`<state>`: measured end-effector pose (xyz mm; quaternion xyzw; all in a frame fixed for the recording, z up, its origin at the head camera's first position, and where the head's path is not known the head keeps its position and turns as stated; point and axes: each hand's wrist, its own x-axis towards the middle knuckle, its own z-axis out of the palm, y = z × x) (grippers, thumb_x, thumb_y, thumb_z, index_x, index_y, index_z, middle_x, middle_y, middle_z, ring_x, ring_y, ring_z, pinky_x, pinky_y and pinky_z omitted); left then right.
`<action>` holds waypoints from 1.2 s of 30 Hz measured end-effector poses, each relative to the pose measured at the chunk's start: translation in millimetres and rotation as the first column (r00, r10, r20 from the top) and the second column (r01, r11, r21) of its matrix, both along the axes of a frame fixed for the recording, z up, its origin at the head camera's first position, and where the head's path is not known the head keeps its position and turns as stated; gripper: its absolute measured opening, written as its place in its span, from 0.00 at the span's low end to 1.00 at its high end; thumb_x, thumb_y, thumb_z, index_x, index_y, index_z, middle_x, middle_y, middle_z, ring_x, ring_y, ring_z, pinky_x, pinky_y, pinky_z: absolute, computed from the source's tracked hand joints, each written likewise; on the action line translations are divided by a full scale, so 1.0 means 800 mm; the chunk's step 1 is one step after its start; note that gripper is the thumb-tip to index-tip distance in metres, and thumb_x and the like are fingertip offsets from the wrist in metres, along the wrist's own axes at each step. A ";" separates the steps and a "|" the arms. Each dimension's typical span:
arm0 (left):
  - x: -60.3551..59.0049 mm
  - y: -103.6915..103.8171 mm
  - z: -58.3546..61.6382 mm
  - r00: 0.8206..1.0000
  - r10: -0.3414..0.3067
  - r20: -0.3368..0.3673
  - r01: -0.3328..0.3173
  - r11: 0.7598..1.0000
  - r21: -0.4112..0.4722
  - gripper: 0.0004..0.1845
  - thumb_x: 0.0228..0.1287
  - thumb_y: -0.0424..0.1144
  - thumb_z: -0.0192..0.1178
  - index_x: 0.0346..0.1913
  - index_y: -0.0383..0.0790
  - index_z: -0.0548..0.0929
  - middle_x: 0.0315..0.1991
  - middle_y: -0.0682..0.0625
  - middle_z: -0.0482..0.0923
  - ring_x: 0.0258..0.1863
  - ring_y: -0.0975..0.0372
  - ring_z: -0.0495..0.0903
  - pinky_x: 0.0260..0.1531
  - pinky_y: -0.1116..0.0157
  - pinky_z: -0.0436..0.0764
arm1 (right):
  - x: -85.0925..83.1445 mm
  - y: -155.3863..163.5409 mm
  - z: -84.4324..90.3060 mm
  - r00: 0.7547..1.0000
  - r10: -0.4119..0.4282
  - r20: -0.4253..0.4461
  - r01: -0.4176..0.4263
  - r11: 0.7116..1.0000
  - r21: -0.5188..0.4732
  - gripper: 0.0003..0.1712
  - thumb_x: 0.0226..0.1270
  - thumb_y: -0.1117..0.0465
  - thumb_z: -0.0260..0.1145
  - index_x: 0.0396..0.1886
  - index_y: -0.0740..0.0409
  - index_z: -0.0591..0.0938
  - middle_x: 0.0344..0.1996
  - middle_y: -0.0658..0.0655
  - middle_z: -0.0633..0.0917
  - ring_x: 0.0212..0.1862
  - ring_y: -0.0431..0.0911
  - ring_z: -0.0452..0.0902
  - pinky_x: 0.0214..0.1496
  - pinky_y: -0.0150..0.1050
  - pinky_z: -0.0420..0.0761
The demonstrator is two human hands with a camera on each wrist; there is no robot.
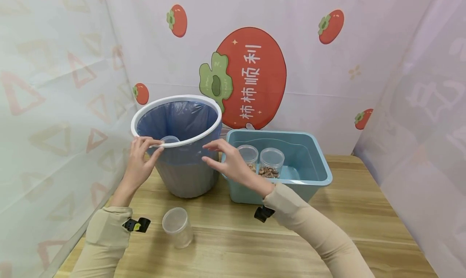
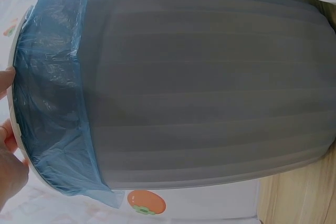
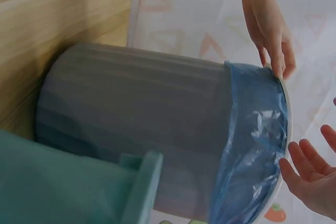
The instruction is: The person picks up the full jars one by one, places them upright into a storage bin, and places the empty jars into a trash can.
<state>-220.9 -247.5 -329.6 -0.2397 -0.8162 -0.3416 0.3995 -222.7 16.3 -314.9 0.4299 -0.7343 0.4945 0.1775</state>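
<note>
Left hand [image 1: 140,160] pinches the bin [image 1: 182,164] rim at 9 o'clock; right hand [image 1: 227,162], fingers spread, hovers at 3 o'clock, by the tub [image 1: 313,164]. Jar [image 1: 177,226] on bench [image 1: 364,229].

Head view: from above and behind, facing forward and down across the surface [image 1: 327,233], mid-range, both hands and the whole bin [image 1: 182,164] in frame. Left wrist: very close, side-on to the bin wall. Right wrist: close, other side of the bin. Bin and blue liner [image 3: 252,145] shared by all three.
</note>
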 end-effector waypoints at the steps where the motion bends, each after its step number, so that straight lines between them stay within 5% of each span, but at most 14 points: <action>1: 0.000 0.000 0.000 1.000 0.001 0.002 -0.001 1.000 -0.001 0.11 0.46 0.21 0.60 0.36 0.31 0.78 0.35 0.37 0.69 0.42 0.46 0.64 0.52 0.48 0.54 | 0.002 -0.001 -0.004 1.000 0.006 -0.005 -0.006 1.000 -0.003 0.15 0.53 0.67 0.65 0.42 0.68 0.77 0.39 0.62 0.77 0.44 0.53 0.75 0.47 0.45 0.74; 7: 0.001 0.000 -0.001 1.000 0.006 0.004 -0.006 1.000 0.001 0.11 0.46 0.21 0.61 0.36 0.31 0.78 0.35 0.37 0.69 0.42 0.46 0.64 0.54 0.47 0.52 | 0.014 -0.004 -0.026 1.000 0.024 -0.007 -0.024 1.000 0.001 0.15 0.53 0.66 0.65 0.42 0.66 0.77 0.39 0.58 0.78 0.43 0.50 0.75 0.46 0.40 0.75; 15: 0.002 0.000 0.000 1.000 -0.004 -0.006 0.004 1.000 0.010 0.11 0.46 0.20 0.60 0.36 0.31 0.78 0.35 0.37 0.69 0.41 0.48 0.65 0.58 0.47 0.47 | 0.033 -0.013 -0.054 0.994 0.044 0.103 -0.049 0.998 0.047 0.15 0.55 0.65 0.64 0.43 0.63 0.77 0.40 0.60 0.77 0.43 0.51 0.74 0.47 0.39 0.74; 23: 0.002 0.001 0.000 1.000 -0.010 -0.011 0.011 1.000 0.018 0.12 0.46 0.20 0.60 0.35 0.32 0.79 0.35 0.38 0.70 0.41 0.48 0.64 0.58 0.46 0.47 | 0.067 -0.019 -0.051 0.991 0.074 0.112 -0.083 0.994 0.072 0.14 0.52 0.70 0.64 0.40 0.69 0.76 0.37 0.64 0.77 0.40 0.52 0.74 0.45 0.35 0.74; 30: -0.001 -0.001 -0.004 1.000 -0.017 -0.018 0.017 1.000 0.016 0.07 0.55 0.33 0.59 0.35 0.32 0.78 0.35 0.40 0.69 0.42 0.49 0.64 0.59 0.49 0.46 | 0.054 -0.036 -0.111 0.979 0.087 0.182 -0.111 0.986 0.123 0.15 0.54 0.63 0.65 0.42 0.62 0.77 0.40 0.56 0.77 0.44 0.47 0.74 0.49 0.29 0.71; 36: -0.001 -0.001 -0.004 1.000 -0.019 -0.019 0.020 1.000 0.009 0.10 0.58 0.38 0.57 0.35 0.32 0.78 0.35 0.39 0.68 0.41 0.48 0.63 0.59 0.49 0.47 | 0.062 -0.043 -0.126 0.970 0.079 0.229 -0.119 0.978 0.170 0.16 0.54 0.61 0.66 0.43 0.58 0.77 0.41 0.53 0.77 0.46 0.43 0.72 0.50 0.30 0.70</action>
